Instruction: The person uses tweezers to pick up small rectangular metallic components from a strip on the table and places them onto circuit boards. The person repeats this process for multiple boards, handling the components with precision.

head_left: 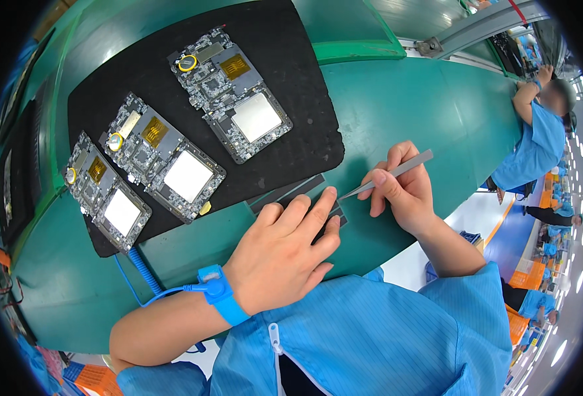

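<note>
My left hand (pixel 285 247) lies flat on a dark grey strip sheet (pixel 290 191) on the green table, fingers pressing it down. A blue wrist strap (pixel 220 292) with a coiled cord circles that wrist. My right hand (pixel 400 191) pinches metal tweezers (pixel 389 174), whose tip points left and meets the sheet just by my left fingertips. Beyond them a black mat (pixel 291 99) carries three circuit boards: the far one (pixel 230 92), the middle one (pixel 162 155) and the near left one (pixel 106 191), each with a silver square shield and a yellow ring part.
The green table (pixel 423 112) curves away to the right. A metal rail (pixel 476 30) runs along the far edge. Another person in a blue coat (pixel 535 142) works at the right, with more seated workers further down. Dark trays (pixel 21 165) sit at the left.
</note>
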Available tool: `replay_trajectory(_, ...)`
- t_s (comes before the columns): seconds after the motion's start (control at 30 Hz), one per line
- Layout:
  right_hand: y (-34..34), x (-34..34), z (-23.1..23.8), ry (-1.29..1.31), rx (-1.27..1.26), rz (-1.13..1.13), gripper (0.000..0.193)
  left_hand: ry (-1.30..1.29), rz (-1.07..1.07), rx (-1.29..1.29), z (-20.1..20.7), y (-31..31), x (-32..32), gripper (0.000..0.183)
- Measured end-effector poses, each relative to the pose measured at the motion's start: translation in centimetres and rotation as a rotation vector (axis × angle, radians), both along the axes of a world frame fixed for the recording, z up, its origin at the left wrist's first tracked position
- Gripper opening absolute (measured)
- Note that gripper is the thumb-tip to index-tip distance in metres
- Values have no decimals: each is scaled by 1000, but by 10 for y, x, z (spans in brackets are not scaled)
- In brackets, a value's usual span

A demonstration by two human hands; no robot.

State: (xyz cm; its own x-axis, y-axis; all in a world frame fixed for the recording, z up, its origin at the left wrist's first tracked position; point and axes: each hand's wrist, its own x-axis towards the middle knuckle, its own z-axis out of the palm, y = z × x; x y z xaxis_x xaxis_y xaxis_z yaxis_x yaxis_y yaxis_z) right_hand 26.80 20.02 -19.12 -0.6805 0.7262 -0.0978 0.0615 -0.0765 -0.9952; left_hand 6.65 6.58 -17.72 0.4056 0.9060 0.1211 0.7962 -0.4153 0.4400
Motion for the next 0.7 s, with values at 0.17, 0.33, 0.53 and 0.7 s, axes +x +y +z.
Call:
replay_trajectory(0.17, 1, -1, -1, -33, 35, 13, 18, 2, 2, 5, -1, -1, 0, 51)
replay_trajectory(0.33, 1, -2, 2, -57, 16, 17, 18, 1, 2, 5, -1, 0, 1, 51)
replay_trajectory(0.53, 1, -4, 0, -29, 24, 2, 17, 3, -2, 7, -1, 1, 0, 51)
replay_trajectory(0.7, 3, 0, -5, 217, -102, 9, 14, -11, 22, 33, -7, -3, -1, 56)
